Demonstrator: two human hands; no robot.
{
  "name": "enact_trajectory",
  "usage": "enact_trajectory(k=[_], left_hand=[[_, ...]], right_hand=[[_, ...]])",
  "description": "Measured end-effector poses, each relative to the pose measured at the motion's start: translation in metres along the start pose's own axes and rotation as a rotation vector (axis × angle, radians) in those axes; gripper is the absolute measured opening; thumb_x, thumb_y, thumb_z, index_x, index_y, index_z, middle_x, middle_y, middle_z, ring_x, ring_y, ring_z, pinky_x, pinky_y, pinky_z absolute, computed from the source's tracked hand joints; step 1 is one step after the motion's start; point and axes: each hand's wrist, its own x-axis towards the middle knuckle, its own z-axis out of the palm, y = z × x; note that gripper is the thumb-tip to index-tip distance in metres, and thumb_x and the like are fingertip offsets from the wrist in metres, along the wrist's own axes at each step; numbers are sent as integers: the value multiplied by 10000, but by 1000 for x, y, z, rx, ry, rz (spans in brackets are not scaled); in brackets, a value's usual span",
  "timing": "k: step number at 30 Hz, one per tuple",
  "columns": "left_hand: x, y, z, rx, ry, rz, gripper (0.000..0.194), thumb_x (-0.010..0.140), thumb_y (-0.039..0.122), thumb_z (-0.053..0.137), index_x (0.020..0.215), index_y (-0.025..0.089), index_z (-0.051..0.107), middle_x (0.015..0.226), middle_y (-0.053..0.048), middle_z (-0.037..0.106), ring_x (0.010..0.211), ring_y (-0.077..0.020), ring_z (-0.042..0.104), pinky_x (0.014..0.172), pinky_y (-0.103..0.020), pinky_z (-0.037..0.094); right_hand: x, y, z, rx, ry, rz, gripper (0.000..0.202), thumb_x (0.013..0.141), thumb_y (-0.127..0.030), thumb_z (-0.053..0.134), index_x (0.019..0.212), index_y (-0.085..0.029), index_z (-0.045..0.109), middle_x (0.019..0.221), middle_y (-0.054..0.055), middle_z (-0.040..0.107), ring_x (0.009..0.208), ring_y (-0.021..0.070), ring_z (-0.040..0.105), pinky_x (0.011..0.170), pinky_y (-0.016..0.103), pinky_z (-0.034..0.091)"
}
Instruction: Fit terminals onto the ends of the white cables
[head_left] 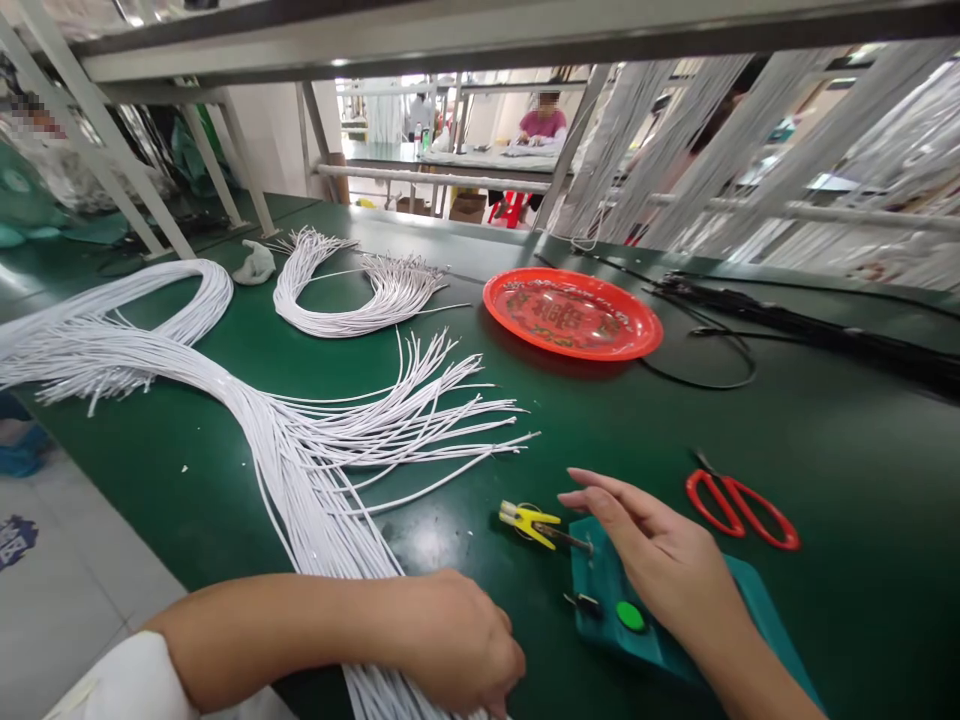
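Observation:
My left hand [461,640] is closed, knuckles up, at the lower middle over a thick bundle of white cables [292,480]; whatever its fingertips hold is hidden beneath it. The bundle's loose ends fan out to the right. Fingers stretched out, my right hand [667,555] hovers over a teal device [667,640] with a round green button [630,616], and nothing shows between the fingers. A yellow clip [529,522] on a metal rod sticks out of the device's left side, just left of my right fingertips.
Red-handled scissors [776,525] lie right of my right hand. Farther back are a red oval tray [574,315], a curved white cable bundle [322,320] and black cables [825,335]. A metal frame [450,45] crosses above the green table [435,375]. A person [543,124] sits beyond.

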Motion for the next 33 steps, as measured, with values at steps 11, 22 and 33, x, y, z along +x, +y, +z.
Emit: enact_trajectory(k=[11, 22, 33], left_hand=[[21, -36, -4, -987, 701, -527, 295, 757, 356, 502, 874, 129, 649, 691, -25, 619, 560, -89, 499, 516, -185, 381], [17, -32, -5, -773, 785, -458, 198, 731, 289, 556, 826, 170, 683, 812, -30, 663, 734, -131, 570, 696, -228, 429], [13, -32, -16, -1175, 925, -280, 209, 721, 309, 585, 728, 105, 632, 626, -18, 551, 584, -88, 470, 581, -217, 385]], right_hand=[[1, 4, 1, -36, -2, -87, 411, 749, -521, 448, 913, -210, 660, 822, 48, 706, 805, 217, 640, 736, 323, 498], [-7, -22, 7, -422, -126, -772, 233, 828, -277, 429, 791, -242, 657, 815, 40, 666, 761, 155, 603, 694, 290, 487], [-20, -29, 32, 160, -143, -172, 253, 789, -424, 475, 747, -196, 577, 663, 16, 597, 530, 115, 543, 485, 223, 458]])
